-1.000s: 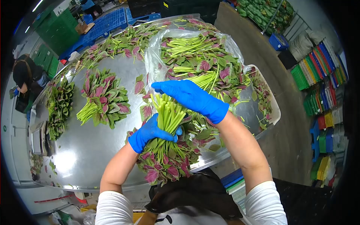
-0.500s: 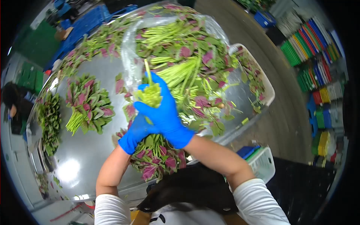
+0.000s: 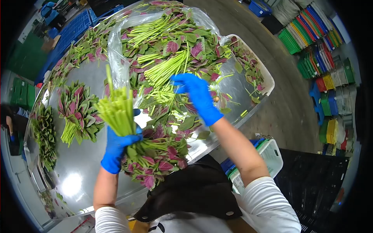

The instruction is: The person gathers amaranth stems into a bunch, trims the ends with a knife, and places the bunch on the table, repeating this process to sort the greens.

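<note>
My left hand (image 3: 116, 147), in a blue glove, grips a bunch of red-and-green leafy amaranth (image 3: 134, 139) by its stems, cut ends pointing up and leaves hanging toward me. My right hand (image 3: 196, 95), also in a blue glove, reaches out over the loose pile of the same greens (image 3: 175, 54) that lies on a clear plastic sheet (image 3: 116, 46). Its fingers rest on the pale green stems in that pile, and I cannot see whether it holds any.
The shiny metal table (image 3: 81, 163) carries a finished bunch (image 3: 77, 110) at the left and another bunch (image 3: 42, 134) further left. More greens line the far edge. A white crate (image 3: 268, 157) stands by my right side. Stacked coloured crates (image 3: 326, 66) fill the floor at right.
My right hand has left the bunch's stems and moved out to the loose pile. My left hand has shifted left, still gripping the bunch.
</note>
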A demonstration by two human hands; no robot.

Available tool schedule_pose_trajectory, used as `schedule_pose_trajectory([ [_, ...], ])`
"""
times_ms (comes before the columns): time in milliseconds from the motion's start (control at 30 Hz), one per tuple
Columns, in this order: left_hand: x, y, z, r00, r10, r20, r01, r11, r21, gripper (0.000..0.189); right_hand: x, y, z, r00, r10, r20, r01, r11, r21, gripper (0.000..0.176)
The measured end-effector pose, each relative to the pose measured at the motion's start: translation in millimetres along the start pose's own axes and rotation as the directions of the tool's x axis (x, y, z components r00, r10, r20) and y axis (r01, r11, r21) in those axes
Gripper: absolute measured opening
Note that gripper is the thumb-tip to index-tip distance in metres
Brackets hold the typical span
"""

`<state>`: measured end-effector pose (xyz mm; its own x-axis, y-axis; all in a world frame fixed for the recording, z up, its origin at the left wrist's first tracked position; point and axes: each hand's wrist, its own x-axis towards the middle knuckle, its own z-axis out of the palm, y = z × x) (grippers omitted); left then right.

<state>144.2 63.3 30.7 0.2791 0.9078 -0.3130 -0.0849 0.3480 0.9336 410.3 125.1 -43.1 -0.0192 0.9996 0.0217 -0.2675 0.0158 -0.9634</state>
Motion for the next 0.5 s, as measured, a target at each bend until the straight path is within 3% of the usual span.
schedule_pose_trajectory([
  [33,-6.4,7.5,-6.5,1.000,0.003,-0.006,-0.004,0.999,-0.049,0.068,0.4,23.9,-35.3,0.981,-0.081,-0.175,-0.019,0.864,-0.504,0.022],
  [67,-10.0,13.6,-11.8,1.000,0.028,0.003,-0.028,0.999,-0.040,0.068,-0.3,46.4,-66.5,0.966,-0.156,-0.206,-0.051,0.667,-0.743,0.019],
  [133,-15.6,20.3,-17.4,0.997,0.039,0.060,-0.034,0.995,-0.090,0.067,-10.0,52.4,-99.6,0.999,-0.045,-0.011,-0.009,0.037,-0.999,0.017],
  [233,-13.0,21.9,-13.1,0.998,-0.025,0.055,0.025,1.000,0.000,0.065,-12.4,85.9,-129.4,0.999,-0.037,0.015,0.012,-0.078,-0.997,0.013],
  [267,-9.9,17.4,-12.3,0.998,-0.053,0.042,0.051,0.998,0.044,0.065,-14.7,82.5,-136.9,0.992,0.022,0.123,0.125,-0.110,-0.986,0.014],
  [367,1.9,-6.2,-9.6,0.993,-0.119,-0.002,0.119,0.987,0.108,0.058,-28.4,49.0,-125.2,0.965,0.136,0.224,0.228,-0.021,-0.973,0.018],
  [500,13.6,-22.8,1.1,0.991,-0.132,0.025,0.130,0.989,0.073,0.059,-38.3,80.5,-141.1,0.963,0.079,0.257,0.259,-0.017,-0.966,0.026],
])
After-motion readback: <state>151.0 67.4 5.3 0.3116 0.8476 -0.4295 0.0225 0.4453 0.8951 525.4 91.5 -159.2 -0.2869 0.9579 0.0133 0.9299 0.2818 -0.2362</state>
